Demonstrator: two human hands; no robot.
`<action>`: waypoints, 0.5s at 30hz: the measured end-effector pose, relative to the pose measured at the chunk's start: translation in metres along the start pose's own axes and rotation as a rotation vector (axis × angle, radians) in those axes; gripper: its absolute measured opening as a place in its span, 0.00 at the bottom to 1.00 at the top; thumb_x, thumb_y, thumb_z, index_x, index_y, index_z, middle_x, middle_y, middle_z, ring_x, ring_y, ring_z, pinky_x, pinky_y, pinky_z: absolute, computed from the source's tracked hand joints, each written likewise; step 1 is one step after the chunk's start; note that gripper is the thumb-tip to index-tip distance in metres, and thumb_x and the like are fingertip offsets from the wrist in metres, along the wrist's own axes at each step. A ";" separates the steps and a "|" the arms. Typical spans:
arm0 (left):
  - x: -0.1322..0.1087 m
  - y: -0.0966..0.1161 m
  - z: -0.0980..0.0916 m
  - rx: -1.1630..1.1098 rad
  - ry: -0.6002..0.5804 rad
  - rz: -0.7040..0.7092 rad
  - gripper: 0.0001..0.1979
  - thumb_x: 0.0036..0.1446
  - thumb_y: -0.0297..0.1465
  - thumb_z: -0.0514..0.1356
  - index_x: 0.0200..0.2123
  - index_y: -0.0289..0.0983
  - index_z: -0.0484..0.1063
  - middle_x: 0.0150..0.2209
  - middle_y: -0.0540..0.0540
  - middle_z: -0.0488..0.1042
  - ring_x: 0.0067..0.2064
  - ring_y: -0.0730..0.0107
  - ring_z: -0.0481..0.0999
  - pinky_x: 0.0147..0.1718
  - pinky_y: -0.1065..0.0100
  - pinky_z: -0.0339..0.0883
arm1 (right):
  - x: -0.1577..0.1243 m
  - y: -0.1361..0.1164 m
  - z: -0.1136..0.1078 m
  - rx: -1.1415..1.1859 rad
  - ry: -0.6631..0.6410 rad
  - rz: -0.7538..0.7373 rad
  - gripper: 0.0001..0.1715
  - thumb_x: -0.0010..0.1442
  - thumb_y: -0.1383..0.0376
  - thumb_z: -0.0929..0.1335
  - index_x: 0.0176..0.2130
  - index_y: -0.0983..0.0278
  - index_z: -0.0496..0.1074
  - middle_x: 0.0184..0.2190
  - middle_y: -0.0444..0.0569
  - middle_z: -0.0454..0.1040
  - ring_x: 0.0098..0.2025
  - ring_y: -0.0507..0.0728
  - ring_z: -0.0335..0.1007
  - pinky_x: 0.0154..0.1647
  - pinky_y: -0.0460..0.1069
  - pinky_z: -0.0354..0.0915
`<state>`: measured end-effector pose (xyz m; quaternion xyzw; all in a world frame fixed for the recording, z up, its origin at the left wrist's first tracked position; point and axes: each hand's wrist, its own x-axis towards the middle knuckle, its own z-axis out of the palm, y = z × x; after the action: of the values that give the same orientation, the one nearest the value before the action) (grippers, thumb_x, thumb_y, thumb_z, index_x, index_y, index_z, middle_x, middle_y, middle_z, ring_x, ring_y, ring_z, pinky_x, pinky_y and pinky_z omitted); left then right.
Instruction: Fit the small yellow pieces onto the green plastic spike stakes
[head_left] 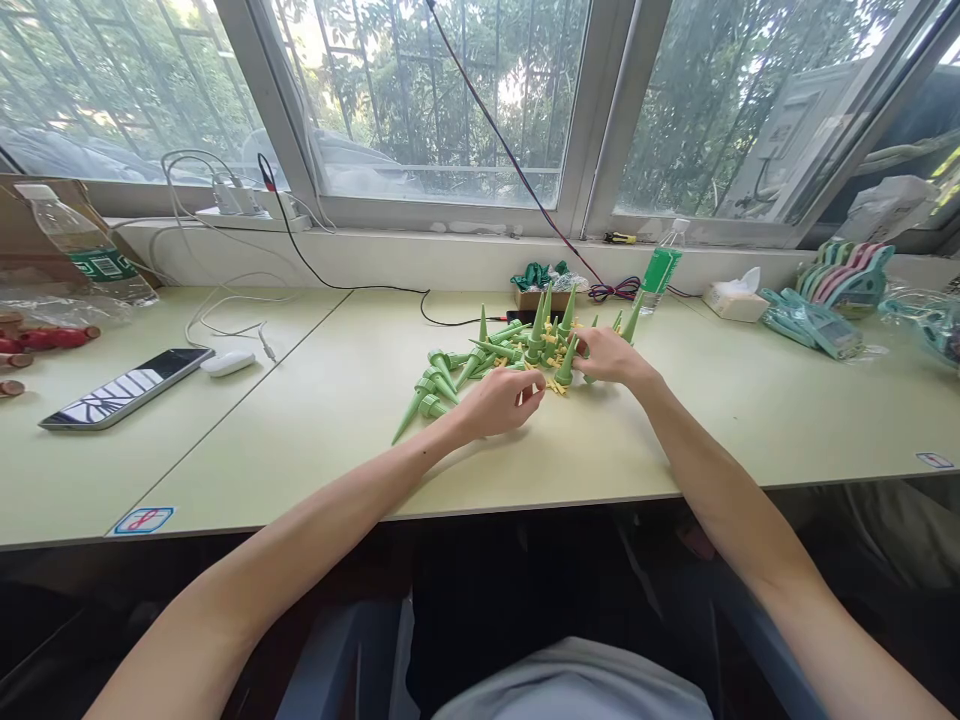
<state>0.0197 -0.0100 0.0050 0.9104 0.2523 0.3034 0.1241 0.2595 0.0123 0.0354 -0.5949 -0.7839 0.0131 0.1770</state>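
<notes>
A pile of green cone-shaped spikes (536,345), which look like plant watering spikes, lies on the table before me, with small yellow pieces (556,386) among them. Some spikes stand point up; others lie on their sides at the left. My left hand (501,402) is at the pile's near edge, fingers curled together; whatever they may hold is too small to make out. On the right side of the pile, my right hand (606,355) has its fingers bent down beside an upright green spike (567,364). Its fingertips are partly hidden among the pieces.
A phone (127,388) and a white earbud case (227,363) lie left, near white cables. Behind the pile are a small box (531,299) and a green-labelled bottle (663,268). A tissue box (733,302) and teal plastic items (814,322) sit right. The table's front edge is close to me.
</notes>
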 end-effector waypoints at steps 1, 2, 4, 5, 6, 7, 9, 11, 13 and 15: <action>0.000 0.000 0.000 -0.002 -0.001 0.001 0.06 0.60 0.27 0.55 0.34 0.38 0.72 0.23 0.53 0.73 0.24 0.76 0.66 0.29 0.71 0.59 | 0.000 0.000 0.001 0.013 0.020 -0.003 0.04 0.53 0.69 0.68 0.33 0.64 0.70 0.31 0.48 0.76 0.33 0.55 0.69 0.34 0.46 0.59; 0.000 0.000 0.000 -0.003 -0.003 0.001 0.06 0.60 0.27 0.55 0.34 0.38 0.72 0.23 0.53 0.73 0.24 0.76 0.67 0.29 0.71 0.59 | 0.000 0.001 0.001 0.025 0.041 -0.007 0.05 0.54 0.69 0.67 0.34 0.64 0.70 0.32 0.48 0.76 0.33 0.55 0.69 0.34 0.47 0.59; 0.000 0.001 -0.001 -0.003 -0.007 0.001 0.06 0.60 0.27 0.55 0.34 0.38 0.72 0.23 0.53 0.73 0.24 0.76 0.67 0.29 0.71 0.59 | 0.001 0.001 0.003 0.045 0.088 -0.012 0.07 0.54 0.69 0.67 0.37 0.64 0.71 0.32 0.49 0.77 0.33 0.55 0.68 0.34 0.47 0.58; 0.000 0.001 -0.001 -0.001 -0.008 0.000 0.06 0.59 0.27 0.55 0.34 0.38 0.72 0.23 0.53 0.72 0.24 0.76 0.67 0.29 0.71 0.59 | 0.001 0.001 0.004 0.055 0.112 -0.012 0.08 0.54 0.69 0.67 0.38 0.64 0.71 0.32 0.49 0.76 0.33 0.55 0.68 0.34 0.47 0.58; 0.000 0.001 -0.001 0.001 -0.007 -0.001 0.06 0.59 0.27 0.55 0.34 0.38 0.72 0.23 0.53 0.72 0.24 0.76 0.67 0.29 0.71 0.59 | 0.001 0.001 0.004 0.066 0.139 -0.009 0.10 0.55 0.68 0.67 0.39 0.64 0.72 0.32 0.49 0.76 0.33 0.55 0.68 0.34 0.48 0.58; 0.000 0.001 -0.001 0.003 -0.006 -0.001 0.06 0.59 0.27 0.55 0.34 0.38 0.72 0.23 0.53 0.72 0.24 0.76 0.67 0.29 0.71 0.59 | 0.001 0.000 0.004 0.079 0.167 -0.004 0.10 0.55 0.68 0.67 0.40 0.64 0.72 0.32 0.49 0.76 0.32 0.55 0.68 0.34 0.48 0.58; 0.000 0.001 -0.001 0.003 -0.003 0.001 0.06 0.59 0.27 0.55 0.34 0.38 0.72 0.23 0.53 0.72 0.24 0.76 0.67 0.29 0.71 0.59 | 0.001 -0.001 0.004 0.114 0.234 0.004 0.11 0.58 0.66 0.66 0.43 0.64 0.72 0.32 0.49 0.76 0.31 0.55 0.67 0.34 0.48 0.58; 0.000 0.001 -0.001 0.001 0.002 -0.003 0.06 0.59 0.27 0.55 0.34 0.38 0.72 0.23 0.53 0.73 0.24 0.76 0.67 0.29 0.71 0.59 | 0.002 -0.003 0.003 0.149 0.328 0.009 0.13 0.62 0.63 0.65 0.45 0.64 0.71 0.34 0.51 0.76 0.31 0.56 0.68 0.35 0.49 0.60; 0.000 0.001 0.000 -0.002 0.007 -0.015 0.07 0.59 0.27 0.55 0.34 0.38 0.72 0.24 0.52 0.74 0.24 0.76 0.67 0.29 0.71 0.60 | 0.002 -0.006 0.002 0.178 0.447 0.019 0.15 0.66 0.60 0.63 0.49 0.65 0.70 0.36 0.53 0.76 0.32 0.57 0.68 0.36 0.50 0.62; 0.000 0.001 0.000 -0.003 0.014 -0.030 0.07 0.59 0.27 0.54 0.34 0.38 0.72 0.24 0.52 0.74 0.24 0.75 0.68 0.30 0.71 0.60 | 0.001 -0.009 0.000 0.204 0.570 0.049 0.19 0.69 0.57 0.60 0.52 0.65 0.68 0.40 0.56 0.75 0.33 0.57 0.69 0.38 0.51 0.64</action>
<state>0.0200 -0.0106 0.0052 0.9042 0.2663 0.3082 0.1285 0.2505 0.0102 0.0373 -0.5725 -0.6827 -0.0717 0.4484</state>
